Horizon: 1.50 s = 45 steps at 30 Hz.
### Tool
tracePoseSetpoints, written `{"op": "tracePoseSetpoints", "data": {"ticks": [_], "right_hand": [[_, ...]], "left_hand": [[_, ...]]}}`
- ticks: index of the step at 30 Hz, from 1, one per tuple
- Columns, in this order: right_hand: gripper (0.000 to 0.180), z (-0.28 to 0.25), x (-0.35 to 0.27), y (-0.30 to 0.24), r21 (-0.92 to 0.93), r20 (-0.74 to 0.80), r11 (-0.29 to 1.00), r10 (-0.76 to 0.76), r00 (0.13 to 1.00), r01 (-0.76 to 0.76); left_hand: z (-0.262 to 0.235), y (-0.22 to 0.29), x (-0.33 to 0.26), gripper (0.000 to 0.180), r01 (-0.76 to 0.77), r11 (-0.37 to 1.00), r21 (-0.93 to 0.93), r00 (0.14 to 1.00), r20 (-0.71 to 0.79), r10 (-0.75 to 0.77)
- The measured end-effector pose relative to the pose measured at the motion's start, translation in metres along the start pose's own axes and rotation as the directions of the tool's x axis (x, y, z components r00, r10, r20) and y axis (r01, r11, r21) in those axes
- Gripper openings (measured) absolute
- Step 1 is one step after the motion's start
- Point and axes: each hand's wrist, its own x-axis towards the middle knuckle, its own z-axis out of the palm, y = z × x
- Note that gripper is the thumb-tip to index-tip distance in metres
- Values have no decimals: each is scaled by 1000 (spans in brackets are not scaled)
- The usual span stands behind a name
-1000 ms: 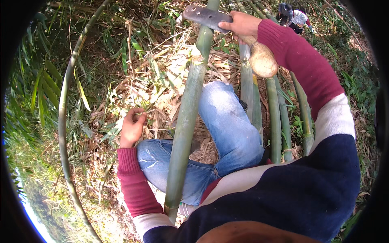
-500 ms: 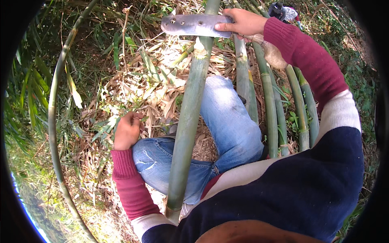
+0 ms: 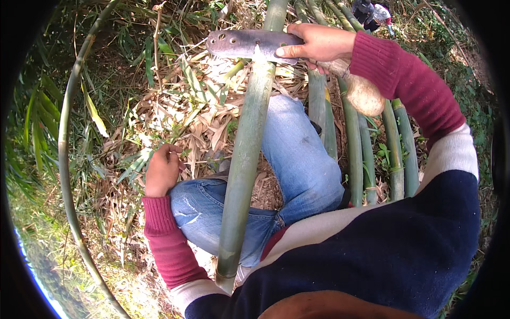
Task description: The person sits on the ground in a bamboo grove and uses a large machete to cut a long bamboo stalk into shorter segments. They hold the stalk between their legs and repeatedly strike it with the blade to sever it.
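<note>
My right hand [image 3: 325, 43] is closed round a machete [image 3: 234, 44] with a broad grey blade pierced by several holes. Its pale wooden handle ends in a rounded knob [image 3: 365, 98] below my wrist. The blade lies across a thick green bamboo pole [image 3: 245, 154], just at a pale scraped joint near the far end. That pole slopes between my legs, its near end by my left forearm. Beside my left knee, my left hand [image 3: 163, 169] is loosely curled, with nothing visible in it and apart from the pole.
Several cut bamboo poles [image 3: 353, 143] lie side by side to my right. A thin bent bamboo stem [image 3: 64, 143] arcs along the left, near leafy growth [image 3: 40, 111]. Dry leaves [image 3: 207, 125] cover the ground. Another person [image 3: 374, 15] is at the far right.
My right hand and the machete have come slightly nearer along the pole, the blade now over the pale joint. My left hand has shifted only slightly.
</note>
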Motion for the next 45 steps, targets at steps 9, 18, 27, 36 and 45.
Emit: {"op": "tracePoseSetpoints", "data": {"ticks": [9,18,27,36,45], "right_hand": [[103,-36,-7,20,-253,26,953,-165,986,166],[68,-10,-17,46,-556,-328,830,-180,927,-36],[63,-20,15,83,-571,-328,819,-170,929,-52],[65,-8,-14,34,-607,-296,795,-206,933,-17],[56,1,15,70,-604,-291,786,-369,883,129]], "left_hand": [[2,6,0,21,-30,999,-45,996,85,33],[2,2,1,23,-68,987,-146,990,110,85],[3,-5,-2,22,-9,989,-144,993,118,26],[-5,-5,0,28,34,992,-121,996,91,-23],[-11,-2,0,34,201,976,79,934,-316,-166]]}}
